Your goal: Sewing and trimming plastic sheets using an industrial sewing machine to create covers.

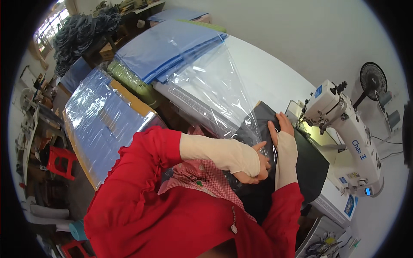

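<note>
A black sheet of material (307, 161) lies on the white table in front of the sewing machine and hangs over the near edge. My right hand (282, 125) rests flat on it, fingers stretched out, close to the machine's needle area. Just left of it, my left hand (254, 167) is closed, fingers curled, where a clear plastic sheet (217, 73) narrows toward it. The plastic runs from the blue stack down to the black material. What lies under my left fingers is partly hidden. The white sewing machine (344, 116) has its lamp lit.
Blue film-covered sheets (172, 43) are stacked on the table at the back. Left of me stands a plastic-wrapped blue stack (99, 124). A green roll (131, 81) lies between them. A black fan (372, 79) stands behind the machine; scissors (318, 248) lie in a tray at lower right.
</note>
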